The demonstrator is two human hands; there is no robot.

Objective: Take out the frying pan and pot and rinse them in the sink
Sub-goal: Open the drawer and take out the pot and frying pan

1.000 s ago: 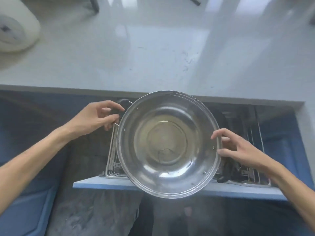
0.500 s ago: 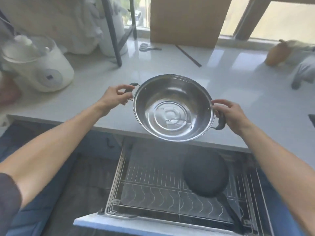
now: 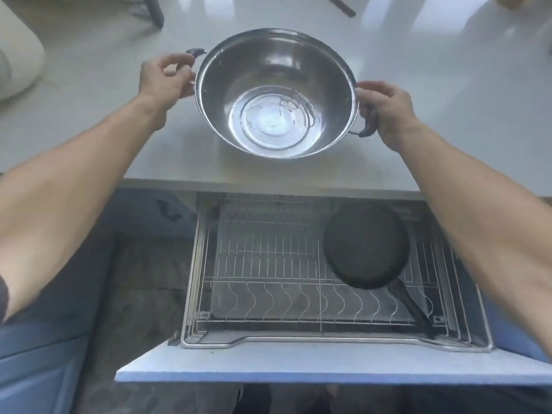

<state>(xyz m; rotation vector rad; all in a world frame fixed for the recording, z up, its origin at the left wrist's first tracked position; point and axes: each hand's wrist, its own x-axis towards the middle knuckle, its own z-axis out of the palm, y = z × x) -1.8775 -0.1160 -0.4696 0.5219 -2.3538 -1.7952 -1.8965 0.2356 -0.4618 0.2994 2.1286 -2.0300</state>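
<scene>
The steel pot sits over the grey table, low enough to throw a shadow there, though whether it rests on it I cannot tell. The left hand has its grip curled at the left handle, the right hand wraps the right one. The frying pan lies in the open drawer rack below. The take-out step is half done; next, I judge, both grips let go and one reaches down for the pan's handle

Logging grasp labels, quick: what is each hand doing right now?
Left hand: grips the pot by its left handle.
Right hand: grips the pot's right handle.
</scene>
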